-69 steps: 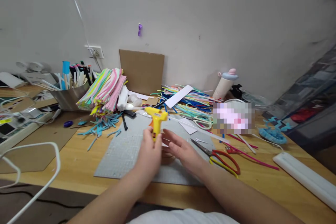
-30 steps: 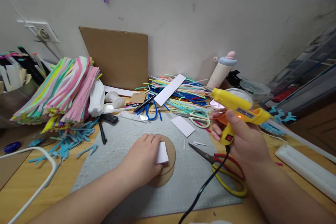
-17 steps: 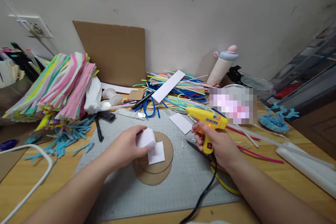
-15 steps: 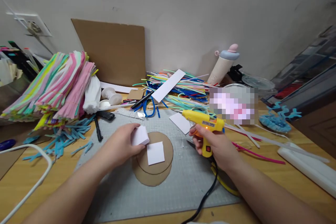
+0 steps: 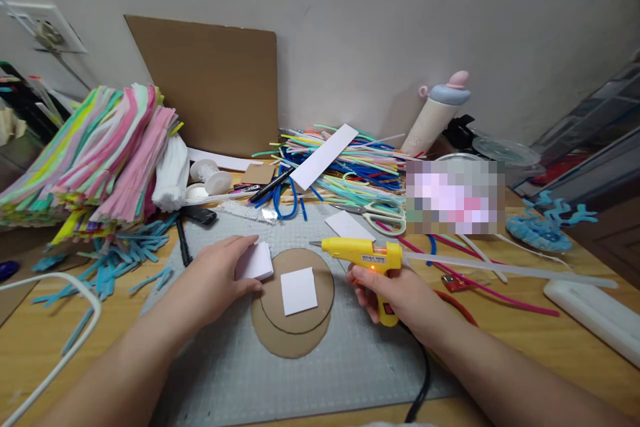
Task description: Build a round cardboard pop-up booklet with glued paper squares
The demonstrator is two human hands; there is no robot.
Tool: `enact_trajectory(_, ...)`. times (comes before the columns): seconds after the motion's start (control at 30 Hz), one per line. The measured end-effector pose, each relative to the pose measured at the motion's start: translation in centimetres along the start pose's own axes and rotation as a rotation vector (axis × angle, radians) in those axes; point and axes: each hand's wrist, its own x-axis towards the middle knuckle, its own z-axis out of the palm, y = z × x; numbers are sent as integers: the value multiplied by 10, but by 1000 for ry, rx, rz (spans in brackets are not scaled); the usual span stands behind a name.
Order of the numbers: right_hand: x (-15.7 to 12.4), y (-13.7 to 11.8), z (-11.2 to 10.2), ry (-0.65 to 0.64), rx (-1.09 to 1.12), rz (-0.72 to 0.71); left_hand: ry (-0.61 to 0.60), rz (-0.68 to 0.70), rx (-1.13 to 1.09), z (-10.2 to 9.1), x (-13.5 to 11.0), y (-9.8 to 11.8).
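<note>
My right hand [image 5: 383, 290] is wrapped round the handle of a yellow hot glue gun [image 5: 360, 252], its nozzle pointing left and a small orange light lit on its side. A long translucent glue stick [image 5: 500, 268] sticks out of its back. My left hand [image 5: 225, 271] grips a small stack of white square cards [image 5: 257, 261] at the left edge of the cardboard discs. Two round cardboard discs [image 5: 295, 343] overlap on the grey cutting mat [image 5: 240, 387]. One white square card [image 5: 299, 291] lies on the upper disc, apart from both hands.
Behind the mat are scissors [image 5: 383, 219], a white card strip [image 5: 325, 157] and a heap of pipe cleaners [image 5: 367, 173]. Bundled pipe cleaners [image 5: 100, 153] lie left. A bottle [image 5: 435, 117] stands at the back right. A black cord [image 5: 425, 373] trails from the glue gun.
The glue gun in my right hand has moved left and down, nearer the discs, uncovering the scissors. My left hand with the card stack has shifted slightly left. The view has shifted a little.
</note>
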Motion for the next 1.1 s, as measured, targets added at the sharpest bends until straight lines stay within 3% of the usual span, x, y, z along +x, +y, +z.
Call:
enact_trajectory(0.47,3,1,1,11,-2,6,61,48,20,0,-2,-2)
enact_trajectory(0.7,4,3,-1,19,-41,-4,-3,38,-32,3,0,3)
enact_trajectory(0.9,3,4,-3,21,-68,-26,-56,-81,-109,-6,2,1)
enact_trajectory(1.1,5,5,-4,32,-72,-13,-49,-50,-76,-4,3,0)
